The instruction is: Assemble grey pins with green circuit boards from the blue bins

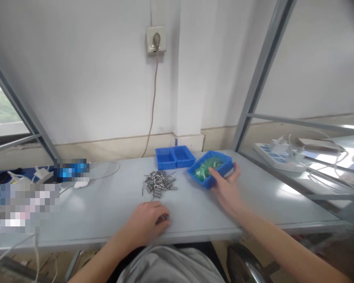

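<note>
My right hand [227, 188] grips the near right side of a blue bin [200, 180], which is tilted and holds green pieces [205, 167]. The thumb reaches over the rim. My left hand [150, 222] is curled near the table's front edge, with small dark metal pieces [165, 216] between thumb and fingers. Just beyond it lies a pile of small metal cylinders and pins [159, 182]. Two joined blue bins, a left one [166, 165] and a right one [184, 162], stand behind the pile.
A grey table [106, 214] spans the view. On the left are a blurred-out device [72, 170], a white adapter [81, 183] and cables. A power strip [275, 157] lies on the right beyond the metal frame [242, 122]. A wall socket [156, 40] has a hanging cord.
</note>
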A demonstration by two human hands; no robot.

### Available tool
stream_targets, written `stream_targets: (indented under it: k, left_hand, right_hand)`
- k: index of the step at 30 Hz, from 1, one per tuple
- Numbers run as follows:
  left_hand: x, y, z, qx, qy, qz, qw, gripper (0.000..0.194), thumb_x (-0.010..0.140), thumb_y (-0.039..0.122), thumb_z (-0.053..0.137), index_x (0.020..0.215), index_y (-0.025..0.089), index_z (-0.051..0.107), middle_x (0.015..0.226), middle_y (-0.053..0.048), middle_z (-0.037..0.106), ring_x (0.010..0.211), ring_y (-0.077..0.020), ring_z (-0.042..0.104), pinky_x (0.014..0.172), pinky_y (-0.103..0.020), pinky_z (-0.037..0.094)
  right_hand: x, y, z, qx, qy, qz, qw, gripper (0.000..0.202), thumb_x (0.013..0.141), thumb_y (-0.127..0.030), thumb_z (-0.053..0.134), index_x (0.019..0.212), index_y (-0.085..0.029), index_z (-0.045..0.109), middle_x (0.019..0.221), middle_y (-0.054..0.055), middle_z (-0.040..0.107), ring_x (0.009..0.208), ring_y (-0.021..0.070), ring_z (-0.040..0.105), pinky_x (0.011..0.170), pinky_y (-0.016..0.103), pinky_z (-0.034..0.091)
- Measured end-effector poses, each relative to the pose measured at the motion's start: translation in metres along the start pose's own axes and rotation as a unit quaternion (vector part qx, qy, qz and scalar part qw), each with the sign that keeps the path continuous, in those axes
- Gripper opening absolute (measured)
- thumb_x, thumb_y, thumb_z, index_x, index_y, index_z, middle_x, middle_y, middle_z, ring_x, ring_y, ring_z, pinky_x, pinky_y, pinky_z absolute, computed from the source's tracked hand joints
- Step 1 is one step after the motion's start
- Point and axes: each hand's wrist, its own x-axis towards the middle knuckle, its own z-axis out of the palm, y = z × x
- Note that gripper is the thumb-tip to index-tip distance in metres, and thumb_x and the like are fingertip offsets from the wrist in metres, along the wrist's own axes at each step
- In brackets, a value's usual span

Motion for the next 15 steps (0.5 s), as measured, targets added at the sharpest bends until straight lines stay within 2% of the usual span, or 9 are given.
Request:
stream_targets:
  k: [5, 8, 11, 13, 15]
  left_hand:
    - [0.016, -0.012, 0.005, 0.07, 0.032, 0.006, 0.997, 0.019, 0.091, 0.021, 0.047, 0.094, 0.024, 0.066, 0.092, -0.003, 0.066, 0.087, -0.0186, 0.062, 0.077, -0.028, 0.045]
    - [0.017, -0.015, 0.005, 0.1, 0.06, 0.02, 0.993, 0.021, 0.09, 0.026, 0.051, 0.108, 0.025, 0.063, 0.099, -0.005, 0.065, 0.093, -0.0217, 0.061, 0.084, -0.034, 0.047]
    - [0.02, -0.019, 0.002, 0.108, 0.104, 0.027, 0.988, 0.047, 0.085, 0.04, 0.06, 0.13, 0.028, 0.052, 0.123, -0.008, 0.059, 0.113, -0.0275, 0.053, 0.097, -0.042, 0.042]
    - [0.025, -0.024, -0.001, 0.117, 0.124, 0.03, 0.985, 0.068, 0.08, 0.051, 0.064, 0.141, 0.031, 0.042, 0.14, -0.01, 0.047, 0.127, -0.0325, 0.042, 0.104, -0.047, 0.037]
    - [0.033, -0.032, -0.002, 0.124, 0.119, 0.039, 0.984, 0.084, 0.075, 0.064, 0.063, 0.146, 0.032, 0.035, 0.15, -0.01, 0.036, 0.137, -0.0378, 0.029, 0.109, -0.054, 0.031]
  right_hand:
    - [0.007, 0.012, 0.01, -0.03, -0.014, -0.034, 0.999, 0.112, 0.071, -0.041, 0.077, 0.148, -0.045, -0.003, 0.142, 0.006, 0.049, 0.113, 0.0307, 0.061, 0.074, 0.043, 0.061]
    - [0.008, 0.014, 0.016, -0.063, -0.022, -0.051, 0.996, 0.115, 0.07, -0.042, 0.078, 0.15, -0.041, -0.004, 0.137, 0.009, 0.054, 0.113, 0.0312, 0.061, 0.081, 0.044, 0.059]
    - [0.005, 0.013, 0.021, -0.111, -0.03, -0.074, 0.991, 0.117, 0.069, -0.045, 0.077, 0.151, -0.035, -0.005, 0.135, 0.01, 0.056, 0.115, 0.0301, 0.06, 0.093, 0.045, 0.053]
    - [0.002, 0.012, 0.024, -0.138, -0.044, -0.087, 0.986, 0.117, 0.07, -0.048, 0.075, 0.152, -0.033, -0.007, 0.137, 0.01, 0.054, 0.116, 0.0292, 0.059, 0.099, 0.046, 0.05]
    - [0.001, 0.014, 0.027, -0.157, -0.05, -0.107, 0.981, 0.116, 0.071, -0.05, 0.074, 0.152, -0.031, -0.007, 0.139, 0.01, 0.052, 0.116, 0.0285, 0.06, 0.101, 0.047, 0.048]
